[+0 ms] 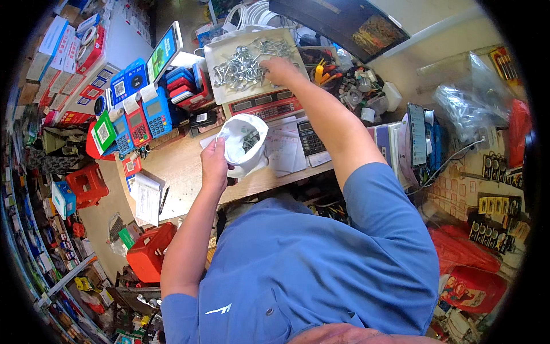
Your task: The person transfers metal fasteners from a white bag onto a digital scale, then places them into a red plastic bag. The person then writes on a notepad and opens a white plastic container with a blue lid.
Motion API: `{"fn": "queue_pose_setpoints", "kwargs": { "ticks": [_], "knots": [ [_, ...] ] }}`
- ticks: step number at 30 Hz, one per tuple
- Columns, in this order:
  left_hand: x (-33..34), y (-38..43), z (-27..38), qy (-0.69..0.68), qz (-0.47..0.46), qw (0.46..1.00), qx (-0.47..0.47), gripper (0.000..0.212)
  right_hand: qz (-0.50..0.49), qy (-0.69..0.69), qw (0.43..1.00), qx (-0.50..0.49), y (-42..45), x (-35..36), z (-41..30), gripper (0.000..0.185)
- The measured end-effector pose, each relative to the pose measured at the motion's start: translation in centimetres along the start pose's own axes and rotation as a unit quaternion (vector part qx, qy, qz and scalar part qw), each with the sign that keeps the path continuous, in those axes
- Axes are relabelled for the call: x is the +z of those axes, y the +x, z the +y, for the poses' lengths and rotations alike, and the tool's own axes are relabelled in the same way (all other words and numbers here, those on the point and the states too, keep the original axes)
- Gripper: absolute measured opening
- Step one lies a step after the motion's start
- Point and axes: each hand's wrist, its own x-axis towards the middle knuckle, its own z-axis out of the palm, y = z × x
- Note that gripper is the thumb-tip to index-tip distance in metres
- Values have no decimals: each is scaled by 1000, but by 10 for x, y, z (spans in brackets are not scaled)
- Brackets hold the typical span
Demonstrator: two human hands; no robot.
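In my left hand [215, 164] I hold a white bag [252, 164] by its rim, with the thumb over the edge. The mouth of the bag faces up, and small metal pieces [250, 138] show inside. My right hand [278, 71] reaches into the shallow pan [221, 95] of a counter scale [268, 107]. Its fingertips touch the right part of a loose heap of shiny metal hooks or screw eyes [240, 66]. Whether the fingers grip any piece is hidden by the hand.
Payment terminals [138, 122] and a tablet screen [165, 51] stand left of the scale. Papers [285, 144] and a calculator [311, 136] lie under my right arm. A notepad [148, 198] and pen [163, 200] lie at the wooden desk's [184, 189] left end. Yellow-handled tools [319, 73] stand right of the pan.
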Motion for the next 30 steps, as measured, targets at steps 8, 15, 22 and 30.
{"fn": "queue_pose_setpoints", "kwargs": {
  "ticks": [8,15,22,30],
  "knots": [
    [-1,3,1,110,20,994,6,31,38,70,996,37,1,-2,10,38],
    [-14,20,-18,310,73,937,142,28,95,115,988,46,7,-9,18,41],
    [-9,30,-20,96,52,994,24,20,144,173,971,77,5,-26,22,42],
    [-5,29,-22,110,61,986,111,25,95,357,928,46,-41,-60,-41,40]
  ]
}}
